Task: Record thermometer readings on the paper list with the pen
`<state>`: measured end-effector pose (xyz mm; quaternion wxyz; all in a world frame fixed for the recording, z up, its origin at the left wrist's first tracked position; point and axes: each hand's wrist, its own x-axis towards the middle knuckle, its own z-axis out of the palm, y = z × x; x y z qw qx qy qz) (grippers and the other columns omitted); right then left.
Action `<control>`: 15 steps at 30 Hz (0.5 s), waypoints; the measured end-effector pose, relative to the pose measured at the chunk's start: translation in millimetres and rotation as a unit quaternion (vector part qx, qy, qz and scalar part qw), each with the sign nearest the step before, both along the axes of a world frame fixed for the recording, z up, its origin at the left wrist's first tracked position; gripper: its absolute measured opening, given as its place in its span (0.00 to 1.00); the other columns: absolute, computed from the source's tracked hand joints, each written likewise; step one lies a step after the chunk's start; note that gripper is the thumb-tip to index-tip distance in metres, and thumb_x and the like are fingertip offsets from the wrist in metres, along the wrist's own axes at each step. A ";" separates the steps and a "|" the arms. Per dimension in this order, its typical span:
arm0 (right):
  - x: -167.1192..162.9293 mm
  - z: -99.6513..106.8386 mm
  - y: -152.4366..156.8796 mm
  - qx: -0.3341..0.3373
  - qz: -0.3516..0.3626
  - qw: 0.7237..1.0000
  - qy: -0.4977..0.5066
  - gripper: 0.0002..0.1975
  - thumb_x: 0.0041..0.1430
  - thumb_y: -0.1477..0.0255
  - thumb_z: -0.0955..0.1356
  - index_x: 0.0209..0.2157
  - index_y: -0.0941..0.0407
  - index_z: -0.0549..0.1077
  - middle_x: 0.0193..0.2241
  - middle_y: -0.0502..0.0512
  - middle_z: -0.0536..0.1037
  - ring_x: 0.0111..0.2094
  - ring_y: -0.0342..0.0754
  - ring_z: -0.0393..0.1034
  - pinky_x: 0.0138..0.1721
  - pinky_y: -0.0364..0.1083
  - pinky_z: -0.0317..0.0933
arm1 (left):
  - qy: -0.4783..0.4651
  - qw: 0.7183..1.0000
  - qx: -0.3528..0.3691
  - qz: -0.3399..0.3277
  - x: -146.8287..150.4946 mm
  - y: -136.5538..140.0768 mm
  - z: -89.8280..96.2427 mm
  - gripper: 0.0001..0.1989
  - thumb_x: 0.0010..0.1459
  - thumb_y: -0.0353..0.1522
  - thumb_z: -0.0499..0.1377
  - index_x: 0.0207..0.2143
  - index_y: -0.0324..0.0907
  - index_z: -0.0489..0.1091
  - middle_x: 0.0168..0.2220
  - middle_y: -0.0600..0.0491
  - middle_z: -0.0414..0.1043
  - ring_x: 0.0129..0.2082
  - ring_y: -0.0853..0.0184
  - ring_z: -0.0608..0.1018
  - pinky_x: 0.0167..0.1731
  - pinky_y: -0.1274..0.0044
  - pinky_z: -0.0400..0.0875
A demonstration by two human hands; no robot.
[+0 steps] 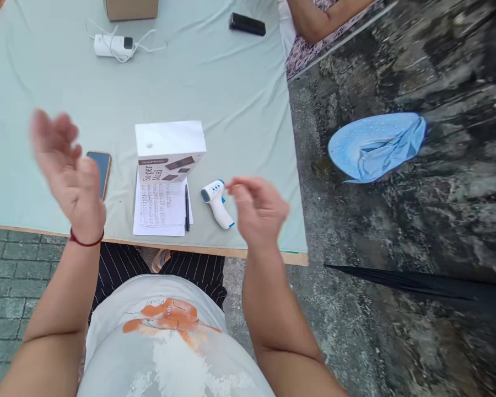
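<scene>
My left hand [68, 173] is raised above the table's near left part, palm up, fingers apart, holding nothing; it is blurred. A smartphone [101, 168] lies just behind it. My right hand [258, 209] hovers near the front edge with fingers loosely curled and nothing in them. Right beside its fingertips lies a white and blue infrared thermometer [215, 201]. A white box [169, 149] stands on printed sheets of paper [161, 209], with a black pen [187, 207] along their right side.
The table wears a pale green cloth [231, 94]. At the back are a white power bank with cable [113, 45], a cardboard box [131, 8] and a black case [247, 23]. Another person's arm [318, 16] rests at the far right corner. A blue hat [374, 146] lies on the ground.
</scene>
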<state>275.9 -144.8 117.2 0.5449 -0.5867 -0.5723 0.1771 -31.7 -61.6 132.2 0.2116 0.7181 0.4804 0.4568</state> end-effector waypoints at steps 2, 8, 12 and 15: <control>-8.0 -31.4 3.6 -0.064 0.014 0.997 -0.037 0.14 0.62 0.59 0.66 0.35 0.55 0.76 0.30 0.53 0.78 0.31 0.48 0.72 0.36 0.48 0.68 | -0.013 1.000 -0.020 0.009 9.1 4.5 -21.4 0.35 0.64 0.51 0.54 0.66 0.51 0.47 0.63 0.47 0.59 0.62 0.57 0.68 0.61 0.59 0.64; -30.3 -108.5 6.2 -0.201 0.013 0.973 -0.110 0.14 0.61 0.60 0.64 0.34 0.55 0.73 0.29 0.55 0.77 0.29 0.48 0.69 0.33 0.48 0.64 | 0.153 0.978 -0.113 0.081 31.1 4.7 -100.4 0.41 0.55 0.50 0.62 0.64 0.38 0.52 0.61 0.34 0.61 0.63 0.44 0.63 0.61 0.50 0.58; -39.3 -117.1 21.5 -0.229 -0.009 0.960 -0.162 0.14 0.59 0.63 0.65 0.43 0.56 0.72 0.33 0.57 0.76 0.33 0.52 0.69 0.34 0.49 0.62 | 0.196 0.970 -0.105 0.099 43.7 -9.8 -117.3 0.42 0.56 0.45 0.62 0.65 0.38 0.48 0.63 0.33 0.57 0.65 0.44 0.60 0.62 0.50 0.54; -39.8 -116.9 30.8 -0.217 0.003 0.961 -0.169 0.18 0.58 0.69 0.64 0.50 0.55 0.72 0.33 0.56 0.75 0.32 0.52 0.68 0.34 0.49 0.62 | 0.205 0.970 -0.079 0.101 50.2 -27.6 -120.8 0.42 0.56 0.44 0.61 0.65 0.35 0.48 0.62 0.32 0.57 0.63 0.44 0.62 0.61 0.51 0.56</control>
